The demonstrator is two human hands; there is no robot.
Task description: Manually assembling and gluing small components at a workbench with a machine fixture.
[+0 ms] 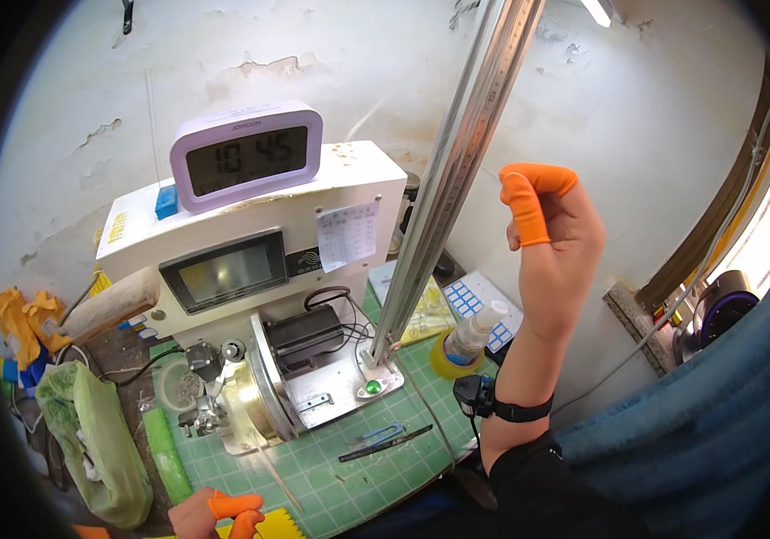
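My right hand (564, 238) is raised beside the tall metal post, which has a ruler strip (457, 171). Orange finger cots cover its thumb and forefinger, which are bent together in a pinch; anything between them is too small to make out. At the lower left, my left hand (194, 516) is partly cut off by the picture's edge. It also wears orange finger cots, and its finger and thumb are brought close together near a yellow toothed piece (279, 525). Just beyond it stands a machine with a brass-coloured wheel (255, 402) and a dark motor (313, 331).
A lilac digital clock (246, 160) sits on the white machine housing (358, 180) above a small screen (228, 272). On the green cutting mat (331, 499) lie black tweezers (385, 444). A bottle (475, 337) stands near my right forearm; a green bag (88, 440) is at left.
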